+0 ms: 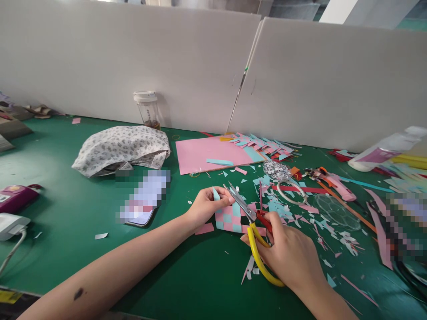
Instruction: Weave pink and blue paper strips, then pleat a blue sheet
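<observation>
My left hand (211, 205) pinches the upper left edge of a small woven paper piece (228, 218), a checker of pink and light blue strips with loose ends sticking out. In my right hand (288, 246) is a pair of scissors (245, 206) with yellow and red handles. Their blades are slightly parted and point up and left, with the tips close to my left fingertips and the top of the weave. Whether the blades touch the paper I cannot tell. Paper scraps (278, 206) in pink, blue and white lie scattered to the right.
Behind my hands lie a pink sheet (196, 153) and fringed woven paper strips (263, 144). A phone (143, 200), a patterned cloth bag (120, 149) and a lidded cup (147, 111) are at left. Rightward are a pink-handled tool (340, 186), a ring (292, 192) and a bottle (383, 149).
</observation>
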### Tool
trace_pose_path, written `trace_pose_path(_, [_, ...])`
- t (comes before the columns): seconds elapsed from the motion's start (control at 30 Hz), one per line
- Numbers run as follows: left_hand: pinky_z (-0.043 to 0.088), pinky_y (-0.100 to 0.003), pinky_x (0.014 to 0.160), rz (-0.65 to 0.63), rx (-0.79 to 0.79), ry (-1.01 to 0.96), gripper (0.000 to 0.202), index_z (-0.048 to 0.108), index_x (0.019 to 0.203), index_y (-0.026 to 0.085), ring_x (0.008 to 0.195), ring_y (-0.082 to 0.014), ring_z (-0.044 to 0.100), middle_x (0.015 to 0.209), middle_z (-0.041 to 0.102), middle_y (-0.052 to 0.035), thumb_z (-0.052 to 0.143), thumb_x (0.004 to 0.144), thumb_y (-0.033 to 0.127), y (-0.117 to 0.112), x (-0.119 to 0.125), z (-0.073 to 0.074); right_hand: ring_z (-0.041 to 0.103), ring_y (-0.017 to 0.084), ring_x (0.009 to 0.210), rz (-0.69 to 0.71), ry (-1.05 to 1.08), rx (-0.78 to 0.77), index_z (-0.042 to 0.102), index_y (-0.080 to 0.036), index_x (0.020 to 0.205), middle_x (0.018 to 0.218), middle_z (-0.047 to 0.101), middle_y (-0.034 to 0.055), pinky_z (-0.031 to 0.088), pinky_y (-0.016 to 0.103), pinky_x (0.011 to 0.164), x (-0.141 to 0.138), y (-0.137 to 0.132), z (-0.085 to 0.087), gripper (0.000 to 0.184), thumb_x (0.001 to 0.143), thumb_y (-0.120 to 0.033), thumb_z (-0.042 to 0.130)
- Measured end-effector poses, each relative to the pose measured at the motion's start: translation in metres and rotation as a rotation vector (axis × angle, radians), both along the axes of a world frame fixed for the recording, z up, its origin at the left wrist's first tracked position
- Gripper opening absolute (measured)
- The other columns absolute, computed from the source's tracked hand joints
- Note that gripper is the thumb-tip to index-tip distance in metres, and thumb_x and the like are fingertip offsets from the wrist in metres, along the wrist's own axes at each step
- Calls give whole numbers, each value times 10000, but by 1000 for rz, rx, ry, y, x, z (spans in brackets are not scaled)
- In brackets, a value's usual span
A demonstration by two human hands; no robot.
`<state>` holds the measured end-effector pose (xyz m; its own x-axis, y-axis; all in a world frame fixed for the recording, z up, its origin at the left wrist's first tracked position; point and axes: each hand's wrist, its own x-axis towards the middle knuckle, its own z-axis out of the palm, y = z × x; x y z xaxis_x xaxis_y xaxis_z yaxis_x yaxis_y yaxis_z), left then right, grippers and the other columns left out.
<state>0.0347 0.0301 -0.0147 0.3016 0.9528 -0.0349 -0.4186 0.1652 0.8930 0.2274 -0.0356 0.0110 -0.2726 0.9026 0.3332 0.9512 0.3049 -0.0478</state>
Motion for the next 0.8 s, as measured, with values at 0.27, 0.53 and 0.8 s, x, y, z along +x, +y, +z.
trace_pose_path(0.27, [381,-197,615,-8,14,9,212,620,732,140,615,-59,511,662,592,27,759,647,276,0,0,0,428,129,300,1,-18,46,395,-195,799,380,414,-62,187,196,350,0,-1,0,421,801,-616,407])
trace_pose_path(0.53, [390,-208,625,-4,-1,5,224,617,729,144,617,-69,518,654,597,23,764,637,286,-1,0,0,404,119,291,17,-55,99,393,-202,775,370,386,-71,155,188,359,-1,0,0,395,802,-595,421])
trace_pose_path(0.8, [377,-213,613,-1,20,41,236,612,728,136,618,-72,494,670,568,11,750,652,312,-3,-1,4,389,127,276,-29,-107,127,402,-212,732,344,362,-69,149,198,353,3,1,0,376,805,-581,408])
